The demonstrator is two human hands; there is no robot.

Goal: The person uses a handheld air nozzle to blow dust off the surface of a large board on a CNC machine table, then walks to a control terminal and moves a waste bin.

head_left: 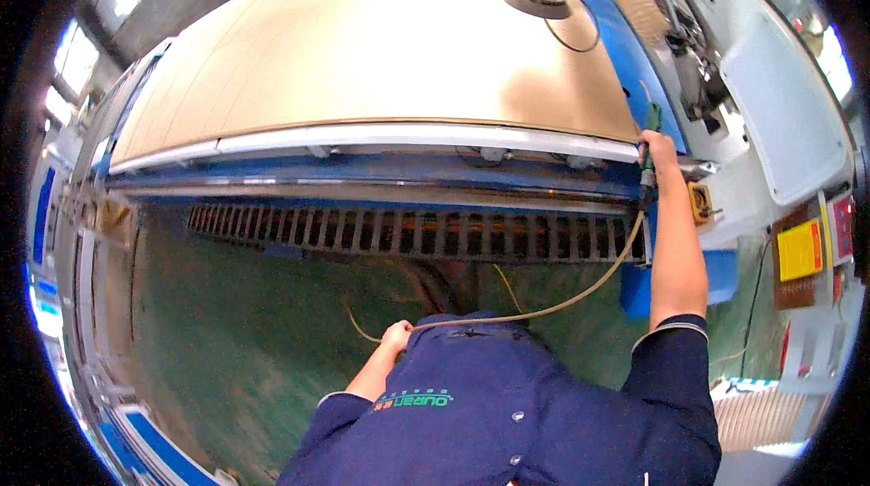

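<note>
Navy shirt (562, 386) nearest; hands (396, 336) grip tan hose (575, 302), left; green tool (653, 115), right.

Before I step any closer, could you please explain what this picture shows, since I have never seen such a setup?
Of course. There is no robot here: a camera worn on a person's head looks down past their dark blue shirt. Its fisheye lens makes straight edges look bent. Ahead, a large tan sheet lies on a blue-and-white machine. Near the sheet's far right corner is a round, disc-shaped fitting. The right hand holds a slim dark-green tool, and a tan hose curves from its lower end to the left hand, which grips it near the waist.
</note>
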